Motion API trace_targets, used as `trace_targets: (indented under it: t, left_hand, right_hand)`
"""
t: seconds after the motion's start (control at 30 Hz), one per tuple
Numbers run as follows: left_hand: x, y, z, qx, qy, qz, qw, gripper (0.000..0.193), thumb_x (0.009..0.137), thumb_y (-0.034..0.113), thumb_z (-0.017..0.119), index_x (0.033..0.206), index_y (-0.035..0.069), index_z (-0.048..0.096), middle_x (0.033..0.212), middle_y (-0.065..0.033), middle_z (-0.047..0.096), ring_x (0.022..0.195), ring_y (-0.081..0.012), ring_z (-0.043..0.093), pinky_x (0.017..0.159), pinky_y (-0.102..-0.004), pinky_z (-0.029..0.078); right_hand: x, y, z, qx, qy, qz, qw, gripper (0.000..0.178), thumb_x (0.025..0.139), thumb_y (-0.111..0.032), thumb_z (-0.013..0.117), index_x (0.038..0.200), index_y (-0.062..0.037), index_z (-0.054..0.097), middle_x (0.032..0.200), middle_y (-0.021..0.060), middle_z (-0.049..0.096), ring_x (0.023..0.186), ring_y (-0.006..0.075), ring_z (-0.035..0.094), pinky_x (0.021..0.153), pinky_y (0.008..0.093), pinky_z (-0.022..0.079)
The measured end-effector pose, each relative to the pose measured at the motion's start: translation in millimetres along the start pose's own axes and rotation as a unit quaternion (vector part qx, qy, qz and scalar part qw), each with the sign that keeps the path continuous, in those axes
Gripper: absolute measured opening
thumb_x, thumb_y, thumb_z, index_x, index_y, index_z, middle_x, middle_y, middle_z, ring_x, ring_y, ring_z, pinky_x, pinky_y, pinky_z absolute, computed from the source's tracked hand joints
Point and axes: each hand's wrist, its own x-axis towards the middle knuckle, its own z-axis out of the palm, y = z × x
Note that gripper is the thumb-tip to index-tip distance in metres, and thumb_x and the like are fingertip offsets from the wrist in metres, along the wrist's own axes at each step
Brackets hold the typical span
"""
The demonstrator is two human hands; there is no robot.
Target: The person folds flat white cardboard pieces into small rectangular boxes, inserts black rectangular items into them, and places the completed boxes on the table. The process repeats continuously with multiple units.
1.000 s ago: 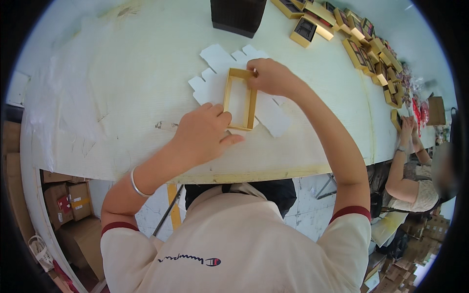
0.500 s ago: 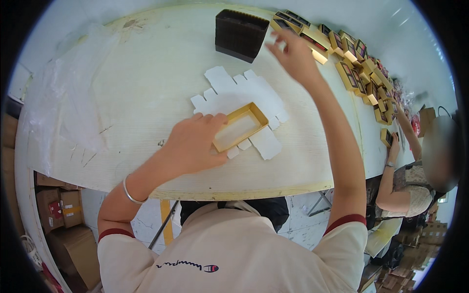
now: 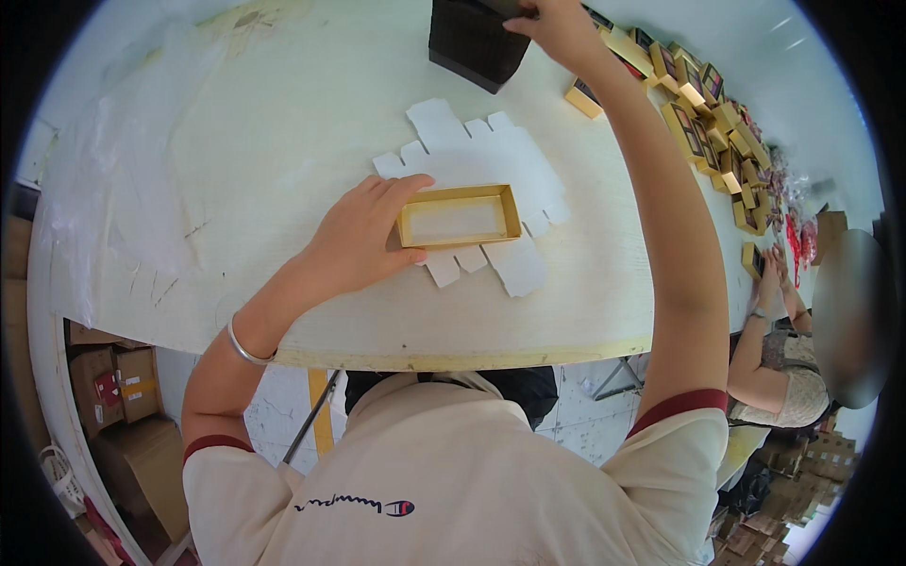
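My left hand (image 3: 354, 231) grips the left end of a shallow, open gold box (image 3: 462, 192), its thumb at the near side and fingers at the far side. The box has a pale bottom inside and rests on flat white die-cut cardboard (image 3: 500, 156) with notched flaps. Farther off, at the top edge of the view, my right hand (image 3: 563, 36) reaches to a black upright block (image 3: 472, 52) that looks like stacked plastic trays. Its thumb and fingers pinch a dark piece at the block's top right; the upper part is cut off by the frame.
Many gold boxes with dark windows (image 3: 694, 90) lie heaped along the table's right side. Crumpled clear plastic sheeting (image 3: 113, 189) covers the left. A co-worker's hands (image 3: 776, 278) are near a gold box at the right edge. Brown cartons (image 3: 142, 462) stand below the table's left side.
My right hand has moved from beside the black block onto its top and closed there. My left hand has turned the gold box from slanted to nearly level across the cardboard.
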Motion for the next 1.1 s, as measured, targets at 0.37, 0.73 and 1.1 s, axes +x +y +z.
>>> trace_targets:
  t: [0.37,0.73,1.1]
  left_hand:
    - [0,10,-1,-0.047,0.006,0.028,0.998,0.076,0.068,0.012,0.08,0.134,0.011,0.042,0.124,-0.0106,0.053,0.112,-0.03,0.049,0.097,-0.0395,0.04]
    - [11,26,14,-0.026,-0.038,0.055,0.997,0.071,0.071,0.009,0.074,0.135,0.012,0.042,0.123,-0.0099,0.053,0.114,-0.0312,0.048,0.096,-0.0399,0.043]
    - [18,19,11,0.013,-0.061,0.061,0.996,0.071,0.071,0.006,0.074,0.135,0.014,0.045,0.125,-0.0096,0.051,0.112,-0.0294,0.05,0.094,-0.0378,0.044]
  right_hand:
    - [-189,-61,-62,0.436,-0.268,0.314,0.8,0.05,0.08,-0.057,0.067,0.085,-0.009,0.054,0.067,-0.0023,0.048,0.06,0.0052,0.042,0.051,0.0193,0.031]
    - [-196,-83,-26,0.217,-0.256,0.314,0.888,0.047,0.091,-0.051,0.054,0.093,-0.0038,0.048,0.061,0.0143,0.058,0.059,0.027,0.06,0.057,0.0357,0.046]
    - [-215,-95,-52,0.232,-0.23,0.054,0.944,0.049,0.082,-0.028,0.07,0.124,-0.0071,0.055,0.106,0.0157,0.055,0.082,0.0305,0.061,0.071,0.0349,0.05]
